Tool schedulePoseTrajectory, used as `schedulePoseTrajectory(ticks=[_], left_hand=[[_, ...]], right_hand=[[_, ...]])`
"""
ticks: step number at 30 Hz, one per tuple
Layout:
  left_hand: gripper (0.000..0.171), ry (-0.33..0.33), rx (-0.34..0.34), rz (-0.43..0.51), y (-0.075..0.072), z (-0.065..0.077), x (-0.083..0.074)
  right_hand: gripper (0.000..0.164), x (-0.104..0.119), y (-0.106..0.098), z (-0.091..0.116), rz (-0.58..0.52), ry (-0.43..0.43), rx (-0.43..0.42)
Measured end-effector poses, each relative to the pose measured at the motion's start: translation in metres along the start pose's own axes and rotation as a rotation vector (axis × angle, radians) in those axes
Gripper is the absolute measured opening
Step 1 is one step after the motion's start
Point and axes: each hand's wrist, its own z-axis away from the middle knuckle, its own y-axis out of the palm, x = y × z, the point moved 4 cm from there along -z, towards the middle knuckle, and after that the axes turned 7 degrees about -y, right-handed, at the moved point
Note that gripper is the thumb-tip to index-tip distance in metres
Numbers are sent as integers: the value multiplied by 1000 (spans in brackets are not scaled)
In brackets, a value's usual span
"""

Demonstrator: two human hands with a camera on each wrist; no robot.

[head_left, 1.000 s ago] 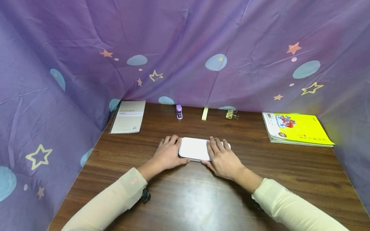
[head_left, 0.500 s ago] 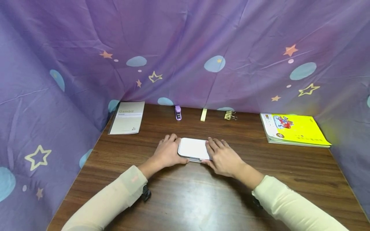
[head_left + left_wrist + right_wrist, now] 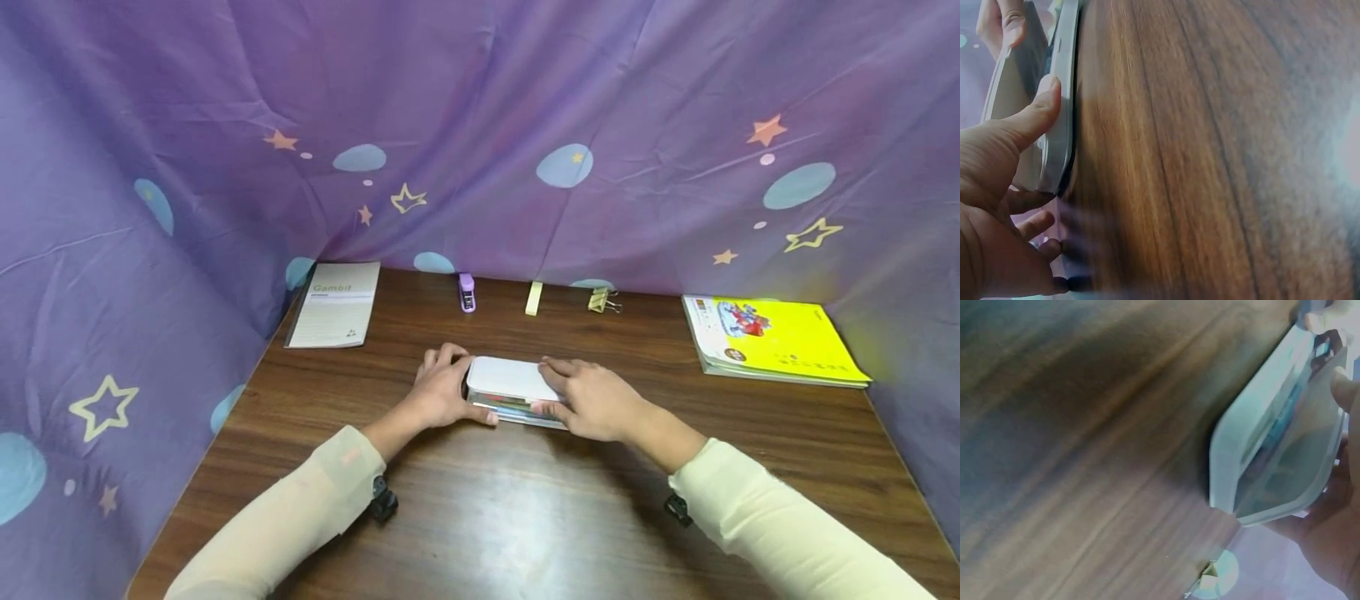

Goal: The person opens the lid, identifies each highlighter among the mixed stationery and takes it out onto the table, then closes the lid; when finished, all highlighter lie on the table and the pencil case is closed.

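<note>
A white pencil case [image 3: 510, 377] lies in the middle of the table with its lid tilted up along the near side. Coloured items [image 3: 504, 405] show in the gap, too small to name. My left hand [image 3: 441, 395] grips the left end, its thumb against the front of the base [image 3: 1065, 94]. At the other end my right hand [image 3: 603, 402] pinches the raised lid [image 3: 1310, 450], fingers on top and thumb under its front edge. The right wrist view shows the lid apart from the base [image 3: 1232, 450]. Most of the contents are hidden.
Along the back of the wooden table [image 3: 480, 517] stand a purple stapler [image 3: 467, 293], a pale yellow strip [image 3: 534, 298] and a yellow binder clip [image 3: 602, 300]. A grey notebook [image 3: 333, 307] lies back left, yellow books [image 3: 783, 337] back right. A purple curtain [image 3: 480, 150] surrounds the table.
The case's lid has come up at the front, baring some coloured contents. My right hand has shifted from lying flat on the lid to holding its edge; my left hand stays at the left end.
</note>
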Motion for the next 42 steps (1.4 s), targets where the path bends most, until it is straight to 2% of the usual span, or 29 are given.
schedulePoseTrajectory(ticks=[5, 8, 12, 15, 17, 20, 22, 24, 27, 30, 33, 37, 39, 42], left_hand=[[110, -21, 2, 43, 1, -2, -3], [111, -37, 3, 27, 2, -1, -4], [112, -40, 4, -1, 1, 0, -4], [109, -27, 5, -10, -3, 3, -5], [106, -22, 10, -7, -3, 3, -5], [103, -27, 16, -3, -2, 3, -4], [103, -30, 13, -9, -1, 2, -3], [103, -33, 9, -17, -1, 2, -3], [102, -32, 8, -26, -1, 3, -4], [102, -28, 9, -27, -2, 5, -5], [101, -24, 13, -21, -2, 5, -6], [102, -11, 3, -14, 3, -2, -1], [105, -4, -6, -18, 11, -10, 6], [109, -13, -4, -22, 22, -20, 18]], right_hand=[[73, -8, -10, -3, -125, 63, 41], [68, -14, -14, -8, -207, 87, 57], [59, -25, -22, -17, -369, 141, 90], [50, -34, -32, -24, -433, 226, 50], [44, -40, -38, -26, -405, 292, -49], [38, -45, -45, -24, -290, 353, -254], [35, -45, -49, -19, -177, 351, -400], [33, -42, -50, -13, -53, 321, -508], [27, -37, -47, -6, 148, 286, -585], [34, -31, -41, -1, 281, 299, -541], [69, -27, -34, 2, 299, 340, -409], [122, -28, -24, 7, 188, 378, -215], [137, -30, -18, 9, 84, 378, -133], [152, -35, -7, 12, -82, 353, -40]])
